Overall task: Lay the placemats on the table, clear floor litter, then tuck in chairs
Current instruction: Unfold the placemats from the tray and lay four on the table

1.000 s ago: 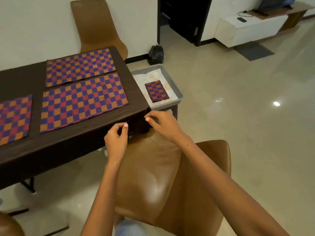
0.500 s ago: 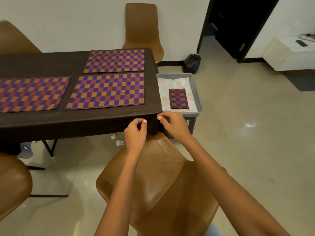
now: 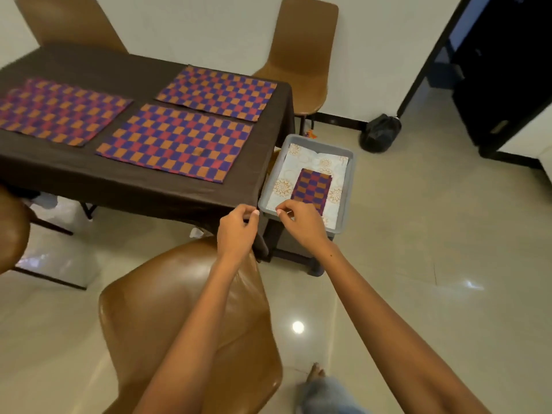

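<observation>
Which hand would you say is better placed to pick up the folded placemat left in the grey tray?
The right hand, most likely. It hovers over the grey tray's near corner, right beside the folded placemat. The left hand is at the tablecloth corner, further from the tray.

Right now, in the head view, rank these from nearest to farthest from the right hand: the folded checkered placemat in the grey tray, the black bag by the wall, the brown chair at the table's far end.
1. Folded checkered placemat in the grey tray, just beyond the right hand.
2. Brown chair at the table's far end, against the wall.
3. Black bag, far right by the doorway; close to the chair in rank.
</observation>
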